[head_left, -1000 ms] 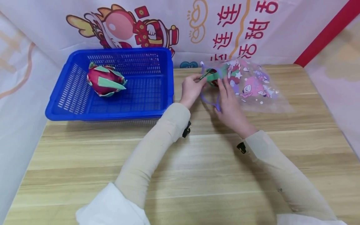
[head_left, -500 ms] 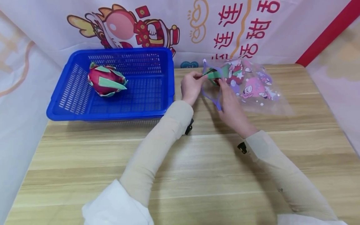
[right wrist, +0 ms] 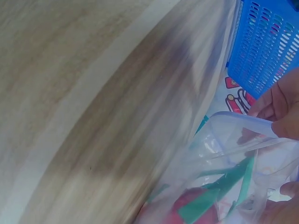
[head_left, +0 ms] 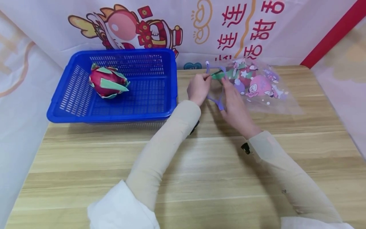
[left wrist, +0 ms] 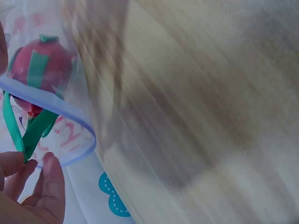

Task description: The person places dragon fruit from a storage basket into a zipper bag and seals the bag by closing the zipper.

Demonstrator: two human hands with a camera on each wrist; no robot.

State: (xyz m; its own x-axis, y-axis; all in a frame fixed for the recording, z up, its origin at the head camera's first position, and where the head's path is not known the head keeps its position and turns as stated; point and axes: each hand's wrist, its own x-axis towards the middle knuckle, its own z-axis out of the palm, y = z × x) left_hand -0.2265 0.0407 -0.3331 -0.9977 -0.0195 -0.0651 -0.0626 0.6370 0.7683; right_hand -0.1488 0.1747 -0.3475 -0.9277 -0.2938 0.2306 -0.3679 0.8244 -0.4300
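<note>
In the head view a clear printed bag (head_left: 286, 103) with a purple zip edge lies at the back right of the table. A red dragon fruit (left wrist: 55, 70) with green leaves is inside it; in the left wrist view its long leaves stick out through the open mouth. My left hand (head_left: 198, 89) pinches the tips of those leaves between thumb and fingers. On the near side of the mouth, my right hand (head_left: 236, 108) holds the bag's edge, thumb by the end of the purple strip. Plastic partly blurs the fruit in the right wrist view.
A blue plastic basket (head_left: 114, 119) stands at the back left, with another dragon fruit (head_left: 106, 86) lying in its left half. Behind the wooden table (head_left: 200, 178) hangs a white printed cloth (head_left: 188, 19).
My left hand has shifted slightly right toward the bag's mouth, and the dragon fruit has gone deeper into the bag. My right hand stays nearly where it was.
</note>
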